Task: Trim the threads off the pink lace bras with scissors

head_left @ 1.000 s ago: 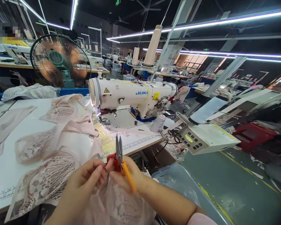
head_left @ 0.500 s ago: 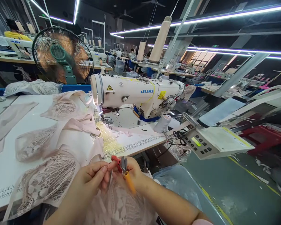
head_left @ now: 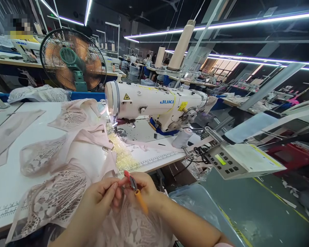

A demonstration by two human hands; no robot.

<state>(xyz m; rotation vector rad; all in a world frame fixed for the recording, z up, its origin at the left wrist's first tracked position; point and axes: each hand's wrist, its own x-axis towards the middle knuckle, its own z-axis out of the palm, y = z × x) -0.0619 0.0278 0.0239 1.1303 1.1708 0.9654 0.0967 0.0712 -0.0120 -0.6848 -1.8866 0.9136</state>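
Observation:
My left hand (head_left: 99, 197) is closed in a pinch at the edge of a pale pink lace bra (head_left: 137, 224), which hangs below both hands over my lap. Close against its fingertips, my right hand (head_left: 149, 190) is closed around thread snips (head_left: 141, 201) with red and orange handles, the blades lying across the fingers. The bit of fabric between the fingertips is mostly hidden. To the left, more of the lace bra work (head_left: 59, 195) spreads over the white table (head_left: 5, 185), its lower cup beside my left forearm.
A white JUKI sewing machine (head_left: 144, 99) stands ahead, its needle area lit. Right of it are a thread cone (head_left: 182, 138) and a control box (head_left: 237, 159). A clear plastic bin (head_left: 195, 202) sits below my right arm. Behind the table a fan (head_left: 73, 61) spins.
The snips have turned slightly in my right hand, their blades now closer together. The view has shifted a little, moving the scene rightward. Both hands stay together at the bra's edge.

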